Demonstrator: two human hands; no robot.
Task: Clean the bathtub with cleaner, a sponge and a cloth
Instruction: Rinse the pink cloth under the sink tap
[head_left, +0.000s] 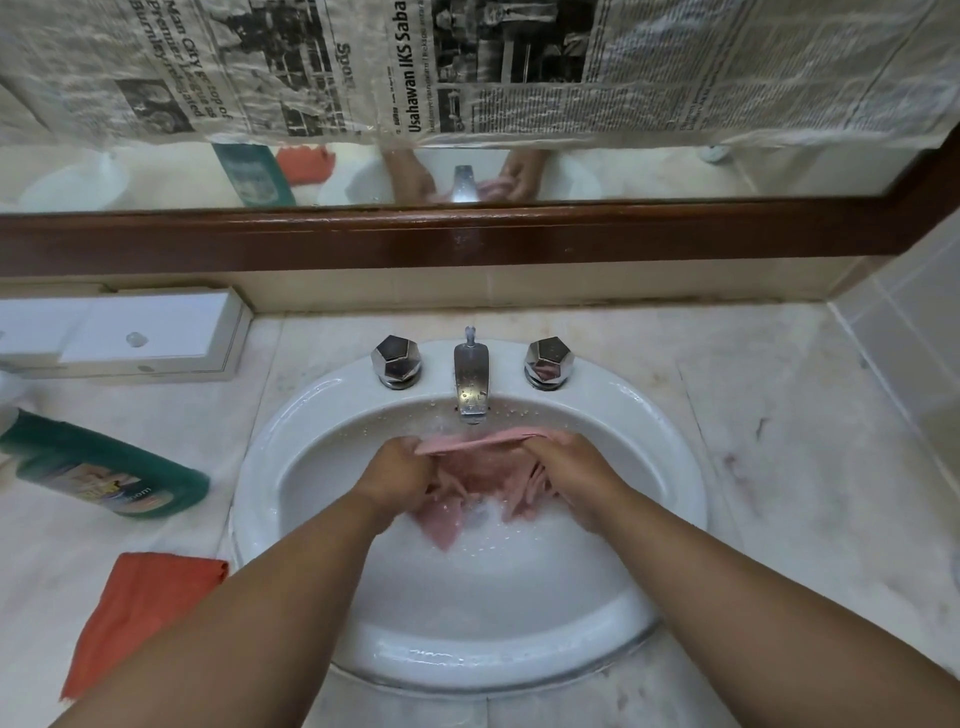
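We are holding the cloth (478, 470) in the sink (675, 431), below the tap (471, 379): left hand (400, 470) at its left end, right hand (576, 467) at its right end. The tap is standing between two knobs (396, 359). On the counter (779, 467) left of the sink, a bottle (98, 467) is lying on its side, with a second cloth (145, 603) nearer us and a box (150, 332) behind.

Two cloths (470, 446) (140, 608), one bottle (98, 465), two knobs (396, 359) (548, 359), one spout (471, 382)

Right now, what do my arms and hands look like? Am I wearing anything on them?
The left arm and right arm are bare as far as the picture shows: no sleeves, watch or bracelets. The left hand and right hand wear no gloves. Rings cannot be ruled out, since the cloth hides part of both hands.
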